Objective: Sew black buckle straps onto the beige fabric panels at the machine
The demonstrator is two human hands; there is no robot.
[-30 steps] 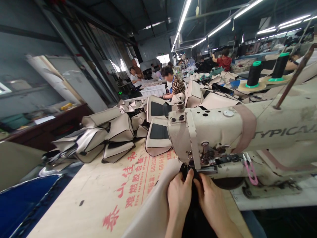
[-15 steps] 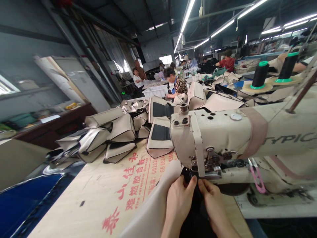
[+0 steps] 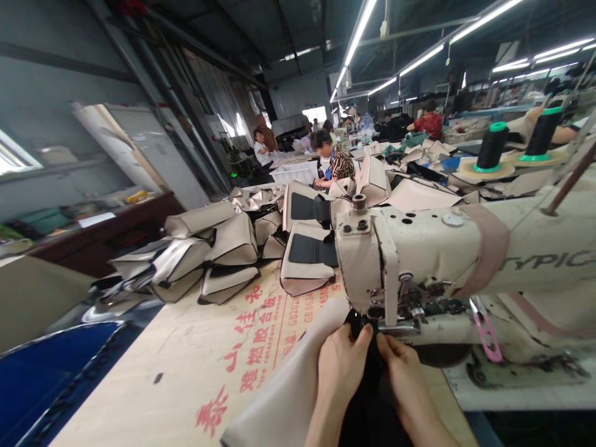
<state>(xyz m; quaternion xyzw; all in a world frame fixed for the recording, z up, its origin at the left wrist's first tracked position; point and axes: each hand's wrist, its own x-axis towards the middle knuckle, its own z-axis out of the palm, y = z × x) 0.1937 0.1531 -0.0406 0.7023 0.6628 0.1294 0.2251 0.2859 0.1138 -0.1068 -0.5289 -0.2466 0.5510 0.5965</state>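
Note:
Both hands are at the needle end of a sewing machine (image 3: 423,248). My left hand (image 3: 342,360) is closed on the edge of a piece with black fabric (image 3: 367,410) and a beige leather-like panel (image 3: 284,385). The beige panel hangs to the left of that hand, over the board. My right hand (image 3: 403,372) pinches the black fabric from the other side, close to the left fingertips. The front of the black fabric lies under the machine's presser foot area; the needle itself I cannot make out.
Beige stitched pieces (image 3: 228,239) are heaped behind the plywood board (image 3: 186,354). Pink-handled thread snips (image 3: 488,338) rest against the machine. Black thread spools (image 3: 491,149) stand behind it. A blue-lined container (image 3: 51,372) is at lower left. Co-workers (image 3: 338,161) sit farther back.
The view has shifted slightly, so the machine appears a little farther right. Both hands keep their hold on the fabric, and more of the beige panel's lower edge shows.

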